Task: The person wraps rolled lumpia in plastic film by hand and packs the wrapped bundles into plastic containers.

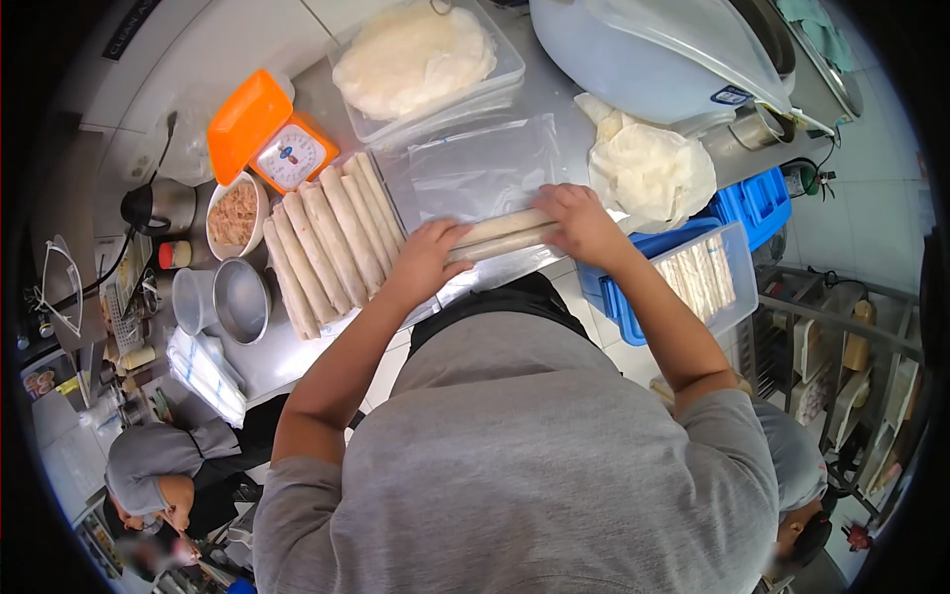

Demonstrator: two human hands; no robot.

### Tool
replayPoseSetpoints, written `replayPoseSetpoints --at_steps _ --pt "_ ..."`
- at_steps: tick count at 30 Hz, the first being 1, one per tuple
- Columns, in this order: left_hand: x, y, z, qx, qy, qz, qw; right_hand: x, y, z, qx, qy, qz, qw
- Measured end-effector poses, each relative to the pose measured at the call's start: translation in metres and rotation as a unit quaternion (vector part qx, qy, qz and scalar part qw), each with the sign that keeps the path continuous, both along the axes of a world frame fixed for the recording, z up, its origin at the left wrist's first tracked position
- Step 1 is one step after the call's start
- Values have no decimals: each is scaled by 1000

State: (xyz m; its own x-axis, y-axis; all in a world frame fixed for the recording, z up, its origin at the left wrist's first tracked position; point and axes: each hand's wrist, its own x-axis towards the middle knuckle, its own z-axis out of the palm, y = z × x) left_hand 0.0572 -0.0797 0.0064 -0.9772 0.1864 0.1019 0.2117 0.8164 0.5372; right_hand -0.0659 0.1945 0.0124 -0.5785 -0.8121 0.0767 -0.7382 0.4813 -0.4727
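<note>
Two long, pale uncooked spring rolls (pixel 508 230) lie side by side near the front edge of the steel table. My left hand (pixel 427 261) is closed around their left ends, and my right hand (pixel 580 224) grips their right ends. Just beyond them a clear plastic sheet (pixel 485 163) is spread flat on the table. To the left of my left hand, several more long spring rolls (pixel 332 238) are lined up in a row. Close to my right hand sits a loose stack of thin round wrappers (pixel 653 170). My fingers partly hide the roll ends.
An orange kitchen scale (pixel 295 153), a white bowl of pinkish filling (pixel 237 216) and a metal bowl (pixel 241 300) stand left. A clear tub of wrappers (pixel 416 59) is at the back. Below right is a container of packed rolls (pixel 705 277). Two other people are nearby.
</note>
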Motion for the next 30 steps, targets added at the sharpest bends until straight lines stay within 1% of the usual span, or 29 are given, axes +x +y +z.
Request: replayPoseSetpoints --at_steps 1,2,4,5,8,11,14,17,20,23,26,27,30 --pt "2 2 0 -3 -46 -17 999 6 -2 3 -18 -5 19 1000" --pt "3 4 -1 -6 -90 -34 995 12 -2 0 -3 8 30 1000" --pt "-11 3 -3 -45 -108 -44 992 19 -4 -4 28 36 53 998" --pt "-20 2 -5 -64 -118 -46 990 20 -4 -4 9 51 48 998" --pt "-59 2 -8 -118 -63 7 991 18 -6 -14 9 44 66 997" --pt "-75 -6 -2 -109 -118 29 987 18 -3 -12 0 24 79 997" --pt "-70 -9 -3 -136 -106 29 985 17 -2 -12 -1 23 80 996" --pt "-23 10 6 -44 25 -19 999 13 -1 -10 -33 -9 72 997" --pt "5 13 3 -16 -52 -75 996 5 -5 -13 -12 -71 40 997" --pt "-11 2 -4 141 -138 44 979 -20 -19 -12 72 -178 5 981" --pt "-41 -17 -32 43 -88 6 995 -34 -36 -20 76 -30 -23 996" --pt "-48 -15 -31 -38 -92 33 995 -36 -43 -14 107 70 -18 992" --pt "-70 -10 -15 -86 -94 27 991 -27 -59 -19 -71 71 54 993"
